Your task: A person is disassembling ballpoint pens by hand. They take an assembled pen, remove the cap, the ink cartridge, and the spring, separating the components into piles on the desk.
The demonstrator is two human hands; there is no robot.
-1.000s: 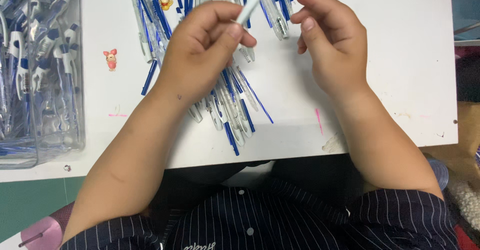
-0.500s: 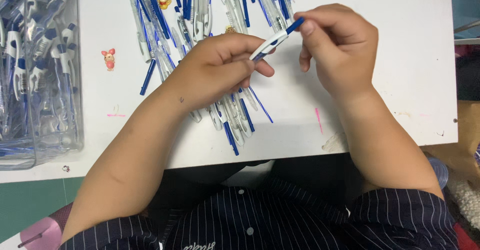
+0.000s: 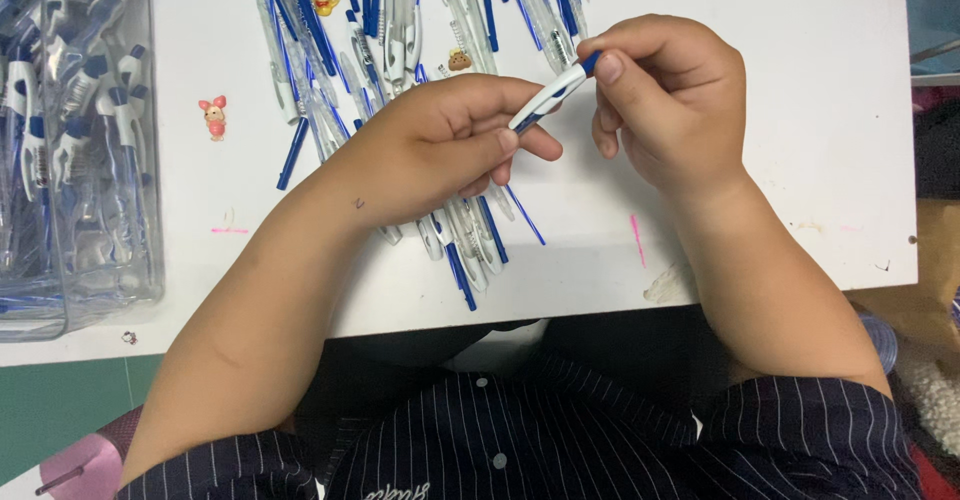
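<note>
A white and blue pen (image 3: 548, 98) is held between both hands above a white table (image 3: 790, 140). My left hand (image 3: 440, 150) grips the pen's lower barrel. My right hand (image 3: 670, 100) pinches its upper blue end between thumb and fingers. Under and behind my hands lies a spread of loose pen parts (image 3: 400, 20): clear barrels, blue refills, springs and white clips. More parts (image 3: 465, 250) poke out below my left hand.
A clear plastic box (image 3: 70, 150) full of assembled blue and white pens stands at the table's left end. Small cartoon stickers (image 3: 213, 117) mark the tabletop. The table's front edge runs just below my wrists.
The pen has tilted up into view between my hands, and my right hand has shifted right and closed on its blue end. My left hand slid slightly down and right.
</note>
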